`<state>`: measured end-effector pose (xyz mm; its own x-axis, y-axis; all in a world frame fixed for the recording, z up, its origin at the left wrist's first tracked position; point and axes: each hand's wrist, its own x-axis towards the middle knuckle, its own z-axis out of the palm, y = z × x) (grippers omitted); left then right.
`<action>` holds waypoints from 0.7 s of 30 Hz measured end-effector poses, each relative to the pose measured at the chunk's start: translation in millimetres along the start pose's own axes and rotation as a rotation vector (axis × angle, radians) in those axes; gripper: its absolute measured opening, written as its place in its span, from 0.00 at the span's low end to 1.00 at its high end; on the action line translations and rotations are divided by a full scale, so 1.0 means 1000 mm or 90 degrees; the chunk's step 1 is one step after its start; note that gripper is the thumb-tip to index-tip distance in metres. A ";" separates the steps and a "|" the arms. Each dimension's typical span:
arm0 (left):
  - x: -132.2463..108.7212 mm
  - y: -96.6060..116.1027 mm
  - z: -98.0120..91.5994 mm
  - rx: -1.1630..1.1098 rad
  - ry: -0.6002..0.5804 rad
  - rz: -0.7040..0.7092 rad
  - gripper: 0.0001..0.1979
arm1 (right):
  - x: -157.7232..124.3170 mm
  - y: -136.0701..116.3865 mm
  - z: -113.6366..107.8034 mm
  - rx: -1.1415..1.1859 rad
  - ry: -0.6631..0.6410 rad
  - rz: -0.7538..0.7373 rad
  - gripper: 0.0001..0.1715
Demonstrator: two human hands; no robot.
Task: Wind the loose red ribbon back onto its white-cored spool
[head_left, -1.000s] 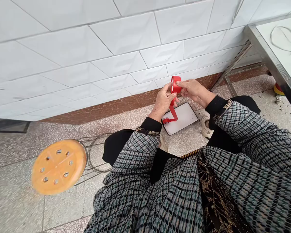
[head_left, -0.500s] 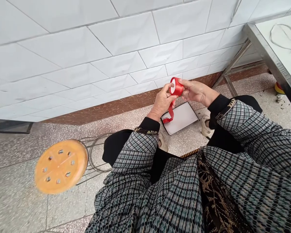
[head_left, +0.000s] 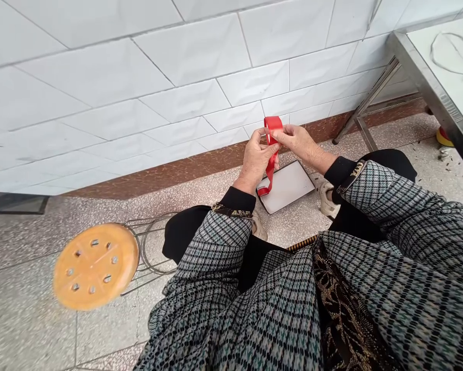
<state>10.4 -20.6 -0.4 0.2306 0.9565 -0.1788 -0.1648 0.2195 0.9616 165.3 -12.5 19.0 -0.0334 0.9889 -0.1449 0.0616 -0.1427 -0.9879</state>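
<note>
A red ribbon is pinched between both my hands in front of the tiled wall. My left hand is closed on its left side, with the loose tail hanging down past the palm. My right hand is closed on the top of the ribbon loop from the right. Below the hands, a flat white board with a dark edge lies on the floor between my feet.
An orange round stool with a wire frame stands on the floor at the left. A steel table with a thin looped cord on it is at the upper right. The white tiled wall is close ahead.
The ribbon has been turned and raised slightly between my fingers; half a second ago it showed as a round loop, and it is flatter and upright at this moment. Both hands rose a little.
</note>
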 end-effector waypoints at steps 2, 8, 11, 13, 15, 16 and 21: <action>0.000 -0.001 0.000 0.000 -0.004 -0.005 0.21 | 0.002 0.002 0.001 0.012 0.000 0.022 0.21; -0.001 -0.003 -0.003 0.006 -0.004 -0.023 0.21 | -0.001 -0.005 0.004 0.048 -0.021 0.072 0.21; 0.000 -0.003 -0.005 0.009 -0.006 -0.021 0.21 | -0.002 -0.011 0.002 0.048 -0.044 0.093 0.16; 0.000 -0.004 -0.006 0.012 -0.016 -0.019 0.21 | -0.003 -0.014 0.000 0.045 -0.050 0.103 0.14; 0.001 -0.004 -0.007 0.018 -0.031 -0.020 0.21 | -0.003 -0.014 -0.001 0.045 -0.039 0.112 0.14; 0.000 -0.005 -0.006 0.021 -0.039 -0.020 0.22 | -0.002 -0.014 0.000 0.047 -0.027 0.116 0.15; 0.000 -0.008 -0.003 0.018 -0.065 -0.027 0.29 | 0.001 -0.011 0.002 0.070 0.018 0.135 0.15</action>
<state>8.9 -21.4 -8.9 0.3334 0.9215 -0.1990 -0.1264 0.2529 0.9592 162.7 -10.5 29.5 -0.0039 0.9368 -0.3498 -0.0439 -0.3496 -0.9359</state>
